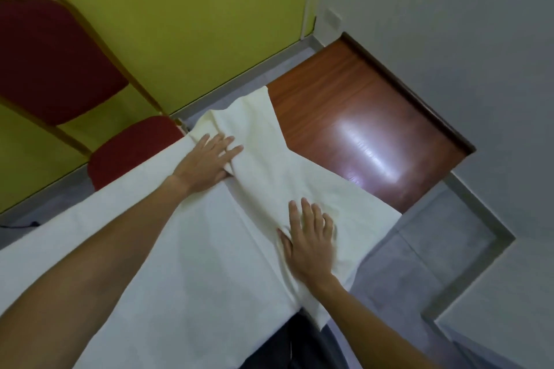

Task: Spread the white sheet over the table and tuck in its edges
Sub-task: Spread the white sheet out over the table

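The white sheet (186, 249) is being pressed flat by 2 hands, left hand (207, 163) and right hand (310, 241), fingers straight, probably to smooth folds toward the table (368, 117)'s bare end.

A banquet chair with dark red padded seat and back and a gold-coloured metal frame (60, 63) stands before a yellow-green painted wall (195, 24), its back towards the wall. A grey skirting strip (239, 78) runs along the foot of that wall, meeting a pale grey carpeted floor (419, 249). At right, a light grey wall (449, 24) carries a small white rectangular wall plate (332, 19). A dark cable (27, 224) lies on the floor at far left.
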{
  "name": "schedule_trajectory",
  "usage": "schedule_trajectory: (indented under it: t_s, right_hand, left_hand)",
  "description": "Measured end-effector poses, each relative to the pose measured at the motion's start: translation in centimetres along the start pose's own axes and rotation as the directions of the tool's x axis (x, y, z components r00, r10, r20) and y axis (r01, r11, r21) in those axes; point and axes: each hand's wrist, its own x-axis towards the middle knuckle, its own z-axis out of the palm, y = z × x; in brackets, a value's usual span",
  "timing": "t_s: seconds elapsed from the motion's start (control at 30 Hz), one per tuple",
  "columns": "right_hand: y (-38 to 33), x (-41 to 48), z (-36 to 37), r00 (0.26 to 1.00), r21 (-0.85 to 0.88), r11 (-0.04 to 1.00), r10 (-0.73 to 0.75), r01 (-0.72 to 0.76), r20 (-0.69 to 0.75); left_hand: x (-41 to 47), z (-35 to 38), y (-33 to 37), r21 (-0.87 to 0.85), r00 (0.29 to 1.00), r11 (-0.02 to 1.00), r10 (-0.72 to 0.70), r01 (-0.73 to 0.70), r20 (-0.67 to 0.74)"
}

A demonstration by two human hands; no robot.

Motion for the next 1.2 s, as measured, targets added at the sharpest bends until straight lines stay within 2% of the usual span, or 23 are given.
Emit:
schedule_trajectory:
  t_s: [0.17,0.33,0.43,0.5,0.53,0.63,0.73,0.77,0.83,0.9,1.07,1.2]
  right_hand:
    - [-0.1,0.0,-0.5,0.999,-0.01,0.999,0.033,-0.032,0.014]
    - [0.3,0.6,-1.9,0.998,0.163,0.985,0.055,-0.05,-0.032]
    - [1.6,2.4,-3.8,0.965,0.304,0.93,0.244,-0.204,-0.099]
    - [4.4,3.6,-3.9,0.906,0.286,0.893,0.398,-0.348,-0.142]
    - [5.9,3.9,-3.9,0.891,0.253,0.882,0.437,-0.399,-0.119]
    - [9.2,4.0,-3.2,0.915,0.114,0.909,0.403,-0.4,-0.007]
    - [10.6,4.1,-3.2,0.946,0.028,0.946,0.323,-0.323,-0.019]
    - [10.9,4.4,-3.6,0.941,0.044,0.941,0.338,-0.336,-0.027]
    - [11.4,5.0,-5.8,0.891,0.189,0.876,0.454,-0.443,-0.016]
    - [12.3,5.4,-8.4,0.849,0.239,0.816,0.523,-0.526,0.079]
    - [17.2,7.5,-14.4,0.879,0.253,0.874,0.457,-0.415,-0.137]
    - [22.1,11.0,-19.4,0.832,0.216,0.877,0.477,-0.43,-0.284]
  left_hand:
    - [2.5,-0.8,-1.1,0.081,0.973,0.979,0.194,-0.185,-0.125]
    - [5.4,-2.8,-2.2,0.141,0.938,0.927,0.344,-0.348,0.049]
    - [6.3,-4.9,-2.0,0.194,0.935,0.924,0.293,-0.33,0.198]
    - [6.5,-6.1,-1.9,0.274,0.926,0.897,0.282,-0.347,0.25]
    - [6.6,-6.6,-1.8,0.306,0.922,0.881,0.285,-0.36,0.264]
    - [7.5,-8.2,-2.1,0.331,0.913,0.863,0.294,-0.381,0.284]
    - [8.5,-10.0,-2.4,0.323,0.898,0.842,0.369,-0.433,0.241]
    - [8.7,-10.7,-2.4,0.318,0.882,0.825,0.405,-0.467,0.242]
    - [9.3,-12.8,-2.5,0.329,0.86,0.798,0.434,-0.506,0.27]
    - [9.9,-15.2,-2.7,0.346,0.857,0.788,0.428,-0.509,0.287]
    - [13.2,-22.1,-1.1,0.38,0.842,0.755,0.512,-0.535,0.168]
    - [17.0,-27.2,1.1,0.305,0.84,0.813,0.538,-0.495,-0.072]
